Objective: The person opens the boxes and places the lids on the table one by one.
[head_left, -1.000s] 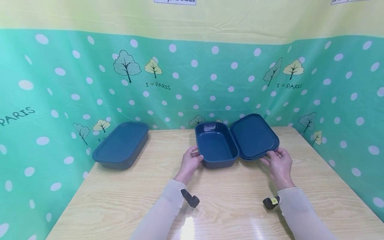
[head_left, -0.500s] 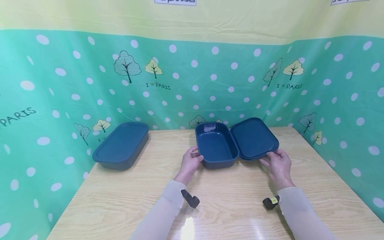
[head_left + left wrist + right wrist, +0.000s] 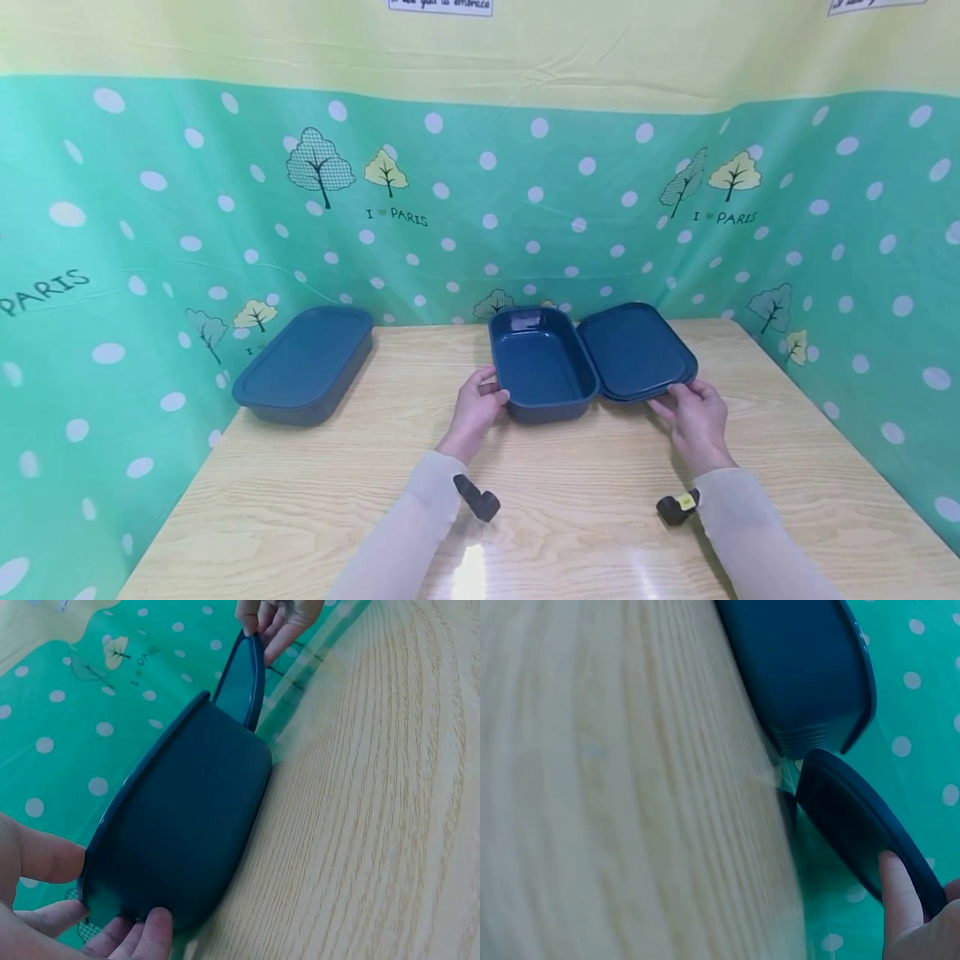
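A dark blue rectangular food container [image 3: 550, 412] stands uncovered on the table, its inside bare. At its front left corner my left hand [image 3: 472, 412] grips the rim and side wall; the left wrist view shows the thumb at the rim and fingertips spread along the wall [image 3: 180, 817]. Immediately right of the container is a matching lid [image 3: 633, 354], its left edge right at the container's rim. My right hand [image 3: 699, 418] pinches the lid's front right corner. In the right wrist view, the lid [image 3: 847, 825] slants above the wood, with a finger under it.
A second dark blue container [image 3: 303, 362] with its lid on sits at the back left of the wooden table [image 3: 300, 517]. Green polka-dot cloth [image 3: 480, 192] hangs close behind the table and along both sides.
The lid's far edge has come down, so the lid lies flatter, while my right hand has shifted only slightly. My left hand and the container have stayed put.
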The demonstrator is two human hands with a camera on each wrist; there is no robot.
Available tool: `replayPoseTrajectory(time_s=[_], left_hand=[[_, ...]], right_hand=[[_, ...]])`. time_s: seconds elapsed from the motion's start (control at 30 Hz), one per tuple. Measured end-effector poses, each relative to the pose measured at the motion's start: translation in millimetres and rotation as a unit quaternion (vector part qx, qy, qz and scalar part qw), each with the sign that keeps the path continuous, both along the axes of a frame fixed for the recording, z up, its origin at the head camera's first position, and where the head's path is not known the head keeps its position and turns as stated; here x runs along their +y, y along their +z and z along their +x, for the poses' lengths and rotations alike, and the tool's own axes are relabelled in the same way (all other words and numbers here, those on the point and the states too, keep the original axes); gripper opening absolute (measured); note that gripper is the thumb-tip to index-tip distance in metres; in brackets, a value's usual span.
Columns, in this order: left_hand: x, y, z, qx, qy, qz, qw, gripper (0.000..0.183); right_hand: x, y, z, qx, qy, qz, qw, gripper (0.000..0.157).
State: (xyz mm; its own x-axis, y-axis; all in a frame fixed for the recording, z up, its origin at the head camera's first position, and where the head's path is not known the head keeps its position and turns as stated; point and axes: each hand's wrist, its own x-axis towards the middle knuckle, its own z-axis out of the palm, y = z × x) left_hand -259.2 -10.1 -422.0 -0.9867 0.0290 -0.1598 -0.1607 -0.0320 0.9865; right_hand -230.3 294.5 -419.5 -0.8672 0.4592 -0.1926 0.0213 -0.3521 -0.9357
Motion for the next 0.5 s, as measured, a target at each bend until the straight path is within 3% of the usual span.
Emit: replayPoseTrajectory(time_s=[0.5], left_hand=[[-0.2,-0.2,-0.3,0.0,-0.001,0.002,1.0,0.052]], right_hand=[[7.0,-4.2,2.9,-0.035,0.021,-0.001,0.999,0.051]])
